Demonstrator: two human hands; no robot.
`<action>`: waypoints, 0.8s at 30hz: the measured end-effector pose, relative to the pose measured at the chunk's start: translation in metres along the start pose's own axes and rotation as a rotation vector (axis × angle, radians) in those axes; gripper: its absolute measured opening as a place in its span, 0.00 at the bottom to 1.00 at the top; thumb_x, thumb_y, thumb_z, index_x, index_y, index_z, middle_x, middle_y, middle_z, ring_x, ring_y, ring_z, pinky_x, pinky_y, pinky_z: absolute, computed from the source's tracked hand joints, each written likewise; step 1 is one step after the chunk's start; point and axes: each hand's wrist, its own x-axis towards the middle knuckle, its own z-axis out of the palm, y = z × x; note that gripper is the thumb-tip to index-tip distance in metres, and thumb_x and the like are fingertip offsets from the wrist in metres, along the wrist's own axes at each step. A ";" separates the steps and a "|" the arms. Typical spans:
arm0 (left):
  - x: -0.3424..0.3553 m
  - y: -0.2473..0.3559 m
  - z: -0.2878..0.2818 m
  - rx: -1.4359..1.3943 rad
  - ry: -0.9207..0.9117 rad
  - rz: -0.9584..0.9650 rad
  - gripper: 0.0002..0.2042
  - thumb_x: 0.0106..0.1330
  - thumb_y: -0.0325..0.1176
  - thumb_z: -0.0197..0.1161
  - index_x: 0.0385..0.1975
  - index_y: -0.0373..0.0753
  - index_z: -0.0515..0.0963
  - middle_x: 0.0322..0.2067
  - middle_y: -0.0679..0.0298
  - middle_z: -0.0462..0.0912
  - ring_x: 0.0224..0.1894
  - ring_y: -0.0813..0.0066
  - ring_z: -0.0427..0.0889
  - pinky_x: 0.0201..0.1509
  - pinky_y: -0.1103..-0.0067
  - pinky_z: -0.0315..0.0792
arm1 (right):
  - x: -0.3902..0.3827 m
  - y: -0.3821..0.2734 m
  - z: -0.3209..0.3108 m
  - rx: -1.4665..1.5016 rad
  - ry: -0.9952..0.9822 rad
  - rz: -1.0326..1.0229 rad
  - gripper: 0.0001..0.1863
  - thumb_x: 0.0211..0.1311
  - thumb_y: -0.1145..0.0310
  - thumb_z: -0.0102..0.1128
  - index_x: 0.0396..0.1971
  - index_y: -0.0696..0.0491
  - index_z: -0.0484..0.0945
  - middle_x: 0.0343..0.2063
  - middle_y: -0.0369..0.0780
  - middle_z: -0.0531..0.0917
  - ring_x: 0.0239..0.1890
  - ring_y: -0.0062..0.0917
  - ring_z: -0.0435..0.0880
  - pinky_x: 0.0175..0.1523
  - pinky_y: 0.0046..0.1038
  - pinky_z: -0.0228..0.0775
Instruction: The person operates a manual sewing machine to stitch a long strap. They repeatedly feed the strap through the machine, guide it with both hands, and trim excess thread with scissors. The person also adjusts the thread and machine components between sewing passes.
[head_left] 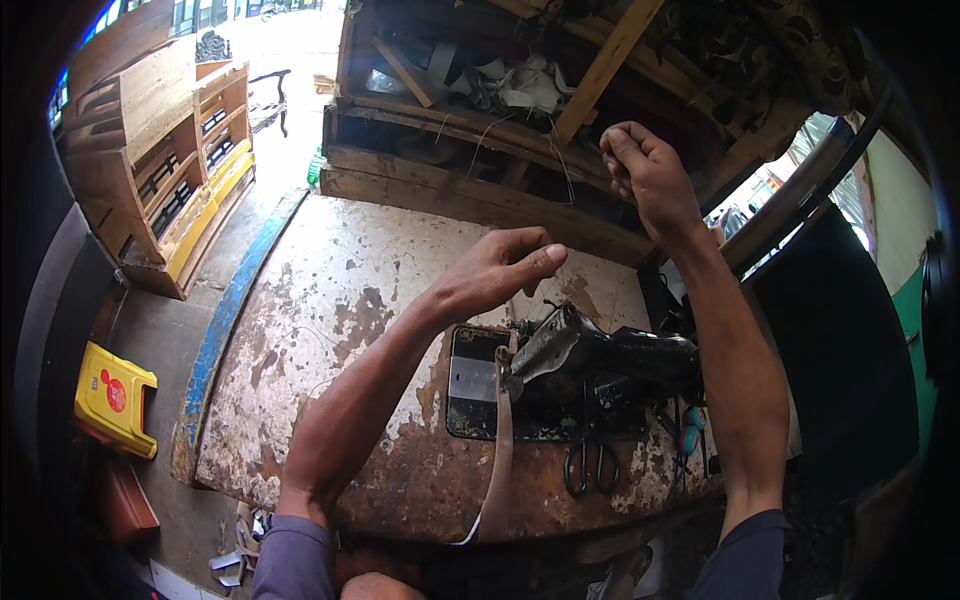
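A black sewing machine stands on a worn table, its base plate let into the top. A narrow brown strap hangs from beside the machine's head over the front edge. My left hand is closed in a pinch just above the machine's head. Higher up and to the right, my right hand is closed too, thumb against fingers, in front of the shelf. Whatever either hand holds, if anything, is too fine to make out. Black-handled scissors lie in front of the machine.
A teal-handled tool lies right of the scissors. Behind the table rises a wooden shelf heaped with scraps and loose threads. A yellow stool and wooden cabinets stand at the left. The table's left edge is blue.
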 end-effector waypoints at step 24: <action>-0.015 0.009 0.010 -0.021 0.005 0.001 0.29 0.79 0.61 0.58 0.40 0.34 0.81 0.35 0.64 0.81 0.42 0.74 0.83 0.52 0.72 0.76 | 0.016 -0.013 -0.008 0.050 -0.069 -0.072 0.11 0.85 0.58 0.55 0.42 0.48 0.81 0.29 0.25 0.74 0.27 0.07 0.67 0.33 0.15 0.61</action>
